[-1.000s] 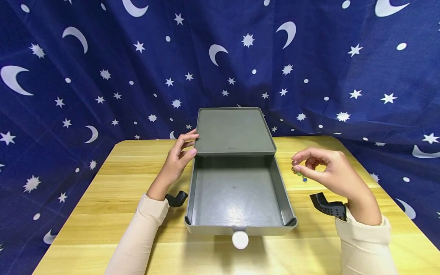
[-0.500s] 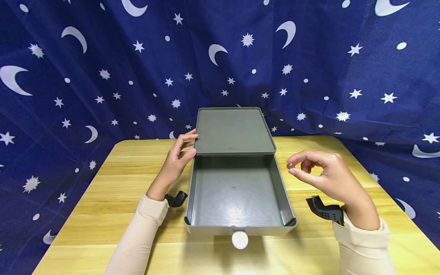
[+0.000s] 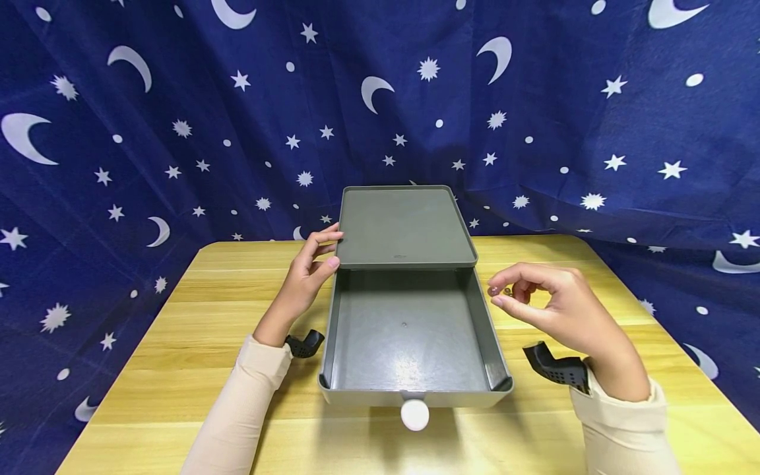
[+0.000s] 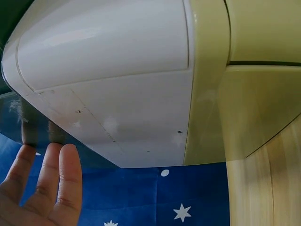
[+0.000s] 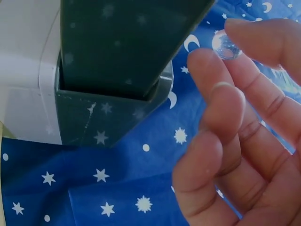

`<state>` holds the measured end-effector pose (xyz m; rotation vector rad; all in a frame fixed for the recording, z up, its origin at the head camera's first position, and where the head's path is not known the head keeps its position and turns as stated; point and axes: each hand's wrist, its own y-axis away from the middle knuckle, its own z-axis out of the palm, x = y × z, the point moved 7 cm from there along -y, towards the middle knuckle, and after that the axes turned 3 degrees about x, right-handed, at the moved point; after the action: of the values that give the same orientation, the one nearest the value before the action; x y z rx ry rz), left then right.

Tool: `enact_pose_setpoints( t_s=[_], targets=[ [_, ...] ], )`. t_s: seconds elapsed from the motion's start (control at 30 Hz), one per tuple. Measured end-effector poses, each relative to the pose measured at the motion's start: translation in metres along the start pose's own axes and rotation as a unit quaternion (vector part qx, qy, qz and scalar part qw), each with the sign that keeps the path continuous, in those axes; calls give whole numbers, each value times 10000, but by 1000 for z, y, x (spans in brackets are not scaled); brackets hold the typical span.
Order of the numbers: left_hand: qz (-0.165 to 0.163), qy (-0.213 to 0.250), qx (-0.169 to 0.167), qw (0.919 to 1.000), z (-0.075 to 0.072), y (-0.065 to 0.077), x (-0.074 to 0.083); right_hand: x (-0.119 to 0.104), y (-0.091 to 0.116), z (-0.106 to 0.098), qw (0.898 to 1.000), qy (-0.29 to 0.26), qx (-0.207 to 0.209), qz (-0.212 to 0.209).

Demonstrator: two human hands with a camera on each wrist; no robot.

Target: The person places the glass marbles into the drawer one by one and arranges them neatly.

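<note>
A grey drawer with a round white knob is pulled out of a small drawer box, whose flat rimmed top lies behind it. My left hand rests its fingertips and thumb on the left edge of that top; the left wrist view has its extended fingers at the side of the box. To the right of the drawer, my right hand pinches a clear marble between thumb and index finger. In the head view another small marble shows through the gap between those fingers, partly covered.
Wooden tabletop lies around the drawer box. A dark blue curtain with white moons and stars hangs behind it. Black wrist mounts stick out under both wrists.
My right hand has moved left with the pinched marble, closer to the drawer's right wall. It now covers most of the loose marbles seen earlier. The left hand and drawer stay put.
</note>
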<state>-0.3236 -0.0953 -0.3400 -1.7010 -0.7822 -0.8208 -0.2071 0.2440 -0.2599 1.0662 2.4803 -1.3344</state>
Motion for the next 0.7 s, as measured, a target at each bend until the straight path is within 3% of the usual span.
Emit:
enact_pose_setpoints(
  t_s=[0.7],
  targets=[
    [45,9,20,10000,0,0,1,0,-3,21,9960,-844,-203,215]
  ],
)
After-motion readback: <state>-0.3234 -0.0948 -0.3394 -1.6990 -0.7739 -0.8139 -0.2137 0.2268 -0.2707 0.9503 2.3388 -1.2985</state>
